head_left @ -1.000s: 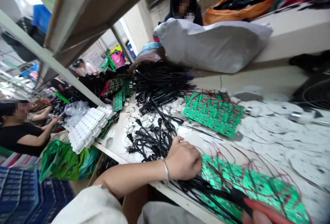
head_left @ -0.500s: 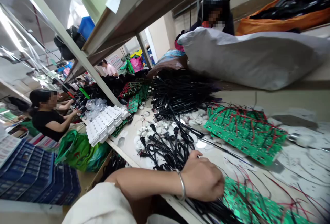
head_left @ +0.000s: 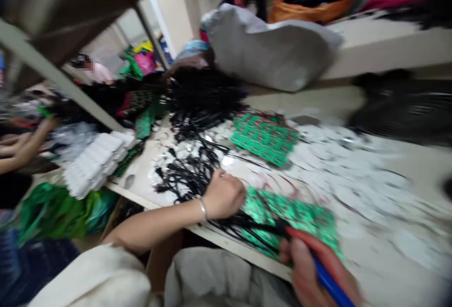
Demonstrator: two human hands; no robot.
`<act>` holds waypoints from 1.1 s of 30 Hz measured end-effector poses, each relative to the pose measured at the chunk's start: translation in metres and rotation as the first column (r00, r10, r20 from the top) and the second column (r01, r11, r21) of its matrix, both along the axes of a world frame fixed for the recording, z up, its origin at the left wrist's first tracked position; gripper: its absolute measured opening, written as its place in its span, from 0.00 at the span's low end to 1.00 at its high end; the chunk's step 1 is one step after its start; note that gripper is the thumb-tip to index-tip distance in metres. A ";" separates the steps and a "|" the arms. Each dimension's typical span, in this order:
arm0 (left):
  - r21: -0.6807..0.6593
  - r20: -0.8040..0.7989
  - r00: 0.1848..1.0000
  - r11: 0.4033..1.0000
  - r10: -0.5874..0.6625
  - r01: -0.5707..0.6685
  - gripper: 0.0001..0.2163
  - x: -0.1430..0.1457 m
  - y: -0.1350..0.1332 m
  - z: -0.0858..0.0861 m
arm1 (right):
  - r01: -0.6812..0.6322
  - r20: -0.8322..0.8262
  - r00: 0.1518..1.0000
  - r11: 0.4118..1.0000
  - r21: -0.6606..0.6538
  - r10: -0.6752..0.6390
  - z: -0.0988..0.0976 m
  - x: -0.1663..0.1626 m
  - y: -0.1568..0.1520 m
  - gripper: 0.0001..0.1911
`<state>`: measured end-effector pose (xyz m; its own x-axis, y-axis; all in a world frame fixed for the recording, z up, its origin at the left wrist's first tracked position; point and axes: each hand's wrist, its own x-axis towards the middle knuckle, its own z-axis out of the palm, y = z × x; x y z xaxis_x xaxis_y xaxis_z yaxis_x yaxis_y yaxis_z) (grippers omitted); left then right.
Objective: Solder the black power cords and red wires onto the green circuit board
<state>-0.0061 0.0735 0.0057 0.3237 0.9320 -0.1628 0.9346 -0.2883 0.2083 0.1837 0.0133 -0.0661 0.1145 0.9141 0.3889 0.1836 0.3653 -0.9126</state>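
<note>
My left hand (head_left: 226, 195), a bracelet at its wrist, is closed above a bunch of black power cords (head_left: 190, 170) with plugs. Its fingertips are turned away, so what they hold is hidden. A soldering iron with a blue handle (head_left: 326, 276) is gripped in my right hand (head_left: 309, 267) at the lower right. The iron's dark barrel points up and left over a green circuit board (head_left: 300, 213) with thin red and black wires. This board lies just right of my left hand, with black cords across its near side. Motion blurs the view.
Another stack of green boards (head_left: 264, 137) lies behind. White discs (head_left: 339, 165) cover the right side. A heap of black cables (head_left: 205, 95), a grey-white sack (head_left: 261, 48) and white panels (head_left: 95, 161) stand around. A shelf post (head_left: 67, 76) slants at left. Co-workers sit beyond.
The view has swung right and the scene has shifted left. My right hand with the blue-handled soldering iron has come into view. My left hand stays closed by the cords.
</note>
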 end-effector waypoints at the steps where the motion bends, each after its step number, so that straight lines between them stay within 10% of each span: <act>1: 0.004 0.042 0.999 1.000 0.013 -0.013 0.08 -0.001 0.000 0.000 | 0.017 0.021 1.000 1.000 0.011 -0.017 0.004 -0.001 -0.002 0.07; 28: 0.008 0.169 0.977 0.991 -0.133 0.134 0.10 -0.015 0.014 0.003 | 0.059 -0.066 0.996 0.996 0.073 -0.054 0.013 -0.010 -0.001 0.07; 33: 0.097 -0.046 0.982 0.978 -0.181 0.185 0.12 -0.006 0.046 0.019 | 0.110 -0.165 0.982 0.985 0.134 -0.087 0.009 -0.009 -0.003 0.11</act>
<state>-0.0122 0.1200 0.0244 0.4861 0.8697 -0.0858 0.8704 -0.4731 0.1362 0.1743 0.0105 -0.0574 0.2714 0.8321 0.4836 0.0826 0.4805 -0.8731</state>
